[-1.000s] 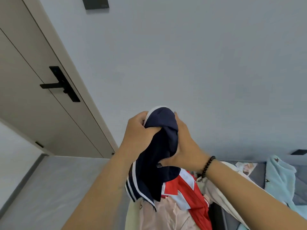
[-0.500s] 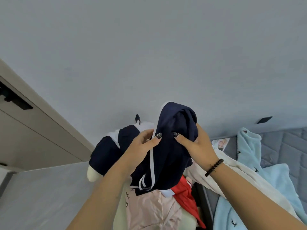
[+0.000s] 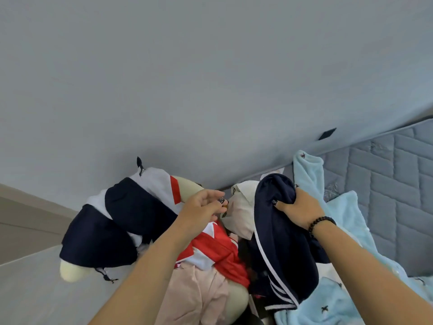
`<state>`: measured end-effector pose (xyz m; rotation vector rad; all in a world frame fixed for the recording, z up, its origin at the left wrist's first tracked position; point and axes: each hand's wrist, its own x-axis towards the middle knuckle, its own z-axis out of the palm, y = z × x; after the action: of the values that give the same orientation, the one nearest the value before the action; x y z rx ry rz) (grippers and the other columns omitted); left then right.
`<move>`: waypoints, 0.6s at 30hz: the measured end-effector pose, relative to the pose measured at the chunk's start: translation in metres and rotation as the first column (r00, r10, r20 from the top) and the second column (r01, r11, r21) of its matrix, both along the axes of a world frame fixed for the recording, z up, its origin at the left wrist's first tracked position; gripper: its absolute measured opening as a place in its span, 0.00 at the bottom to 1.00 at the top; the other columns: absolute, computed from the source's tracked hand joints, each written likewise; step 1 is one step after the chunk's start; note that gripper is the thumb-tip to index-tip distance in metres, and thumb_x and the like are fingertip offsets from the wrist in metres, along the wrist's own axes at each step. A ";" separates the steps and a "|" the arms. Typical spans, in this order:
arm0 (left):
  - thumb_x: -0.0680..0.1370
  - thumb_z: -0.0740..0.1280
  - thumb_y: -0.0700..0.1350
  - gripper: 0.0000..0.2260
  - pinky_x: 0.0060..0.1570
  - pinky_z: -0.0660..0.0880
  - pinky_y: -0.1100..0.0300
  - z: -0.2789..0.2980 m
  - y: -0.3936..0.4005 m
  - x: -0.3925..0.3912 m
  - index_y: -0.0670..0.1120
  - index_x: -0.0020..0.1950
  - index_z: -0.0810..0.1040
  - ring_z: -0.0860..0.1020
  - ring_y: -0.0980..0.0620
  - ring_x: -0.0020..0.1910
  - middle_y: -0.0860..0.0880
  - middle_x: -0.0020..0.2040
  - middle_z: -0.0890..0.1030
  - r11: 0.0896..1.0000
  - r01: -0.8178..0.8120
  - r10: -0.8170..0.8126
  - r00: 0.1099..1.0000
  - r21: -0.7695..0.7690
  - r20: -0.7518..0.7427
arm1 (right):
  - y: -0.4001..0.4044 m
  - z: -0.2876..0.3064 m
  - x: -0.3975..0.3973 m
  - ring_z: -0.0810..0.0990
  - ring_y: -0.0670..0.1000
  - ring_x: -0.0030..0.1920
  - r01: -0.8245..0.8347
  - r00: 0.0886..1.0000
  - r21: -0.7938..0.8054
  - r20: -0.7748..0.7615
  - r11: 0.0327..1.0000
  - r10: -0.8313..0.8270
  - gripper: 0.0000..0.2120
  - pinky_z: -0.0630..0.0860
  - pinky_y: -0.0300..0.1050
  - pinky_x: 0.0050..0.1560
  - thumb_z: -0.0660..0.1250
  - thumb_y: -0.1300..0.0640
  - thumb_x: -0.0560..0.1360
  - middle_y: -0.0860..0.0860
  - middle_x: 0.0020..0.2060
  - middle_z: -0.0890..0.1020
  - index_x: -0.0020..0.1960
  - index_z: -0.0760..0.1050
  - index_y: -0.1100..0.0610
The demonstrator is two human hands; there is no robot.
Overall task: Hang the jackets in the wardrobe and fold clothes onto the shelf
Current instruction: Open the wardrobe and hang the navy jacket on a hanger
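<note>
Right hand (image 3: 298,208) grips the bunched top of a navy garment (image 3: 281,242), likely to let it hang straight; soft knit, white stripes along its edge. Left hand (image 3: 203,207), fingers loosely spread, holds nothing and hovers over the clothes pile (image 3: 210,252): red-and-white fabric, pale pink cloth. Fleecy light-blue garment (image 3: 339,231) lies on the quilted mattress (image 3: 398,174).

Two bare forearms reach forward; one hand free, one gripping

The left hand (image 3: 203,206) sits at centre, palm turned right, fingers loosely extended and slightly bent, holding nothing; dark polish shows on its nails; the right hand (image 3: 298,207) is apart to the right, fingers curled into dark navy cloth (image 3: 280,228), thumb on the near side; a dark beaded bracelet (image 3: 319,223) circles the right wrist.
</note>
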<state>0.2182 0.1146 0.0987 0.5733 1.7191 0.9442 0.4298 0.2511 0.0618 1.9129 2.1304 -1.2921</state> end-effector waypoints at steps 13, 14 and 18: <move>0.81 0.62 0.40 0.08 0.55 0.78 0.57 -0.026 -0.018 -0.037 0.51 0.55 0.78 0.83 0.57 0.50 0.53 0.50 0.84 0.971 -0.223 0.225 0.974 -0.088 0.015 | 0.015 -0.098 -0.045 0.74 0.55 0.43 -0.075 0.991 -0.014 0.112 0.997 0.076 0.15 0.70 0.45 0.45 0.60 0.64 0.77 0.54 0.43 0.78 0.64 0.69 0.61; 0.81 0.62 0.40 0.08 0.56 0.78 0.56 -0.027 -0.022 -0.041 0.51 0.55 0.79 0.83 0.56 0.49 0.53 0.49 0.85 0.963 -0.252 0.255 0.967 -0.091 0.020 | 0.005 -0.096 -0.066 0.76 0.53 0.43 -0.122 0.991 -0.029 0.051 0.992 0.124 0.16 0.71 0.43 0.45 0.60 0.64 0.77 0.53 0.45 0.79 0.64 0.69 0.59; 0.81 0.63 0.40 0.08 0.58 0.78 0.53 -0.028 -0.043 -0.063 0.50 0.55 0.79 0.83 0.56 0.49 0.54 0.46 0.85 0.925 -0.367 0.372 0.928 -0.103 0.033 | -0.046 -0.078 -0.145 0.77 0.48 0.47 -0.378 0.917 -0.023 -0.147 0.926 0.370 0.14 0.72 0.35 0.44 0.59 0.63 0.78 0.50 0.51 0.80 0.62 0.72 0.55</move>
<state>0.1556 0.0718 0.0709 0.1583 1.8492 1.1207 0.2845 0.2053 -0.0162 1.3355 2.3485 -1.4109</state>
